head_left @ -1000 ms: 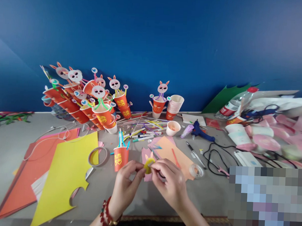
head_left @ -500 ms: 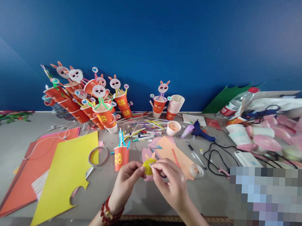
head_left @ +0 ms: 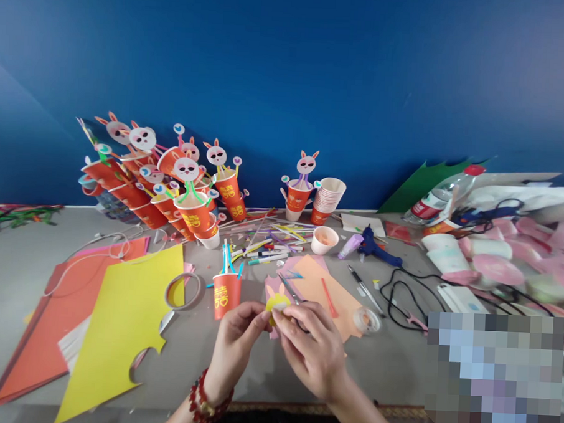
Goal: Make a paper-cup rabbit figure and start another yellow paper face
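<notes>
Between both hands is a small round yellow paper cutout (head_left: 279, 299) with two pale peach rabbit ears at its top. My left hand (head_left: 245, 338) pinches its left edge between thumb and fingers. The fingers of my right hand (head_left: 314, 347) are closed at its right side, pressing on a small whitish piece, perhaps tape, that lies across the yellow. Just left of the cutout stands a red paper cup (head_left: 226, 294) with blue straws in it. Scissors, partly hidden by my right hand, lie behind on peach paper (head_left: 316, 278).
Yellow card (head_left: 118, 329) and a tape roll (head_left: 183, 291) lie left. Rabbit-faced cups (head_left: 191, 214) crowd the back left. Pens and straws are scattered centrally before a cup stack (head_left: 328, 200). A blue glue gun (head_left: 374, 247), its black cord and a clear tape roll (head_left: 367, 320) lie right.
My right hand has shifted slightly left and lower, its fingers now flatter against the cutout. More of the whitish piece and the ears show. My left hand keeps its pinch.
</notes>
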`<state>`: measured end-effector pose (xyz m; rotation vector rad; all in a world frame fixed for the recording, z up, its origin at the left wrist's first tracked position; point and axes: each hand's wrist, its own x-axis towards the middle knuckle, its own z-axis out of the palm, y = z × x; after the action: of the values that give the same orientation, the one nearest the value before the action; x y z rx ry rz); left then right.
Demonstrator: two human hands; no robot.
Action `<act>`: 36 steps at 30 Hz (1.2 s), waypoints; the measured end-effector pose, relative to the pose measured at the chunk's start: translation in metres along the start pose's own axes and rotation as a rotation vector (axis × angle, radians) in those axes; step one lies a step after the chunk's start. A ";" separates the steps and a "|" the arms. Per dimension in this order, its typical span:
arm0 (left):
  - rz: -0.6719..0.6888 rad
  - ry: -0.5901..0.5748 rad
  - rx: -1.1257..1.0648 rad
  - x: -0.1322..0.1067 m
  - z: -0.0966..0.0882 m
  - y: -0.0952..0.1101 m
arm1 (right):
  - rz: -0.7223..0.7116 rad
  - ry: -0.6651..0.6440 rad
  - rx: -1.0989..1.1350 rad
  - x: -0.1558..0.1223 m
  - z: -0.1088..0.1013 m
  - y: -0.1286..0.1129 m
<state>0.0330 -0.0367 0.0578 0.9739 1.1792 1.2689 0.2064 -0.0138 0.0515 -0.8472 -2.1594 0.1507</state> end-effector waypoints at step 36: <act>0.292 0.040 0.370 -0.002 0.000 0.001 | 0.049 0.083 0.158 0.012 -0.002 0.007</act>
<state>0.0328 -0.0387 0.0589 1.4397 1.3687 1.3248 0.2058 -0.0009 0.0580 -0.8013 -2.0214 0.3013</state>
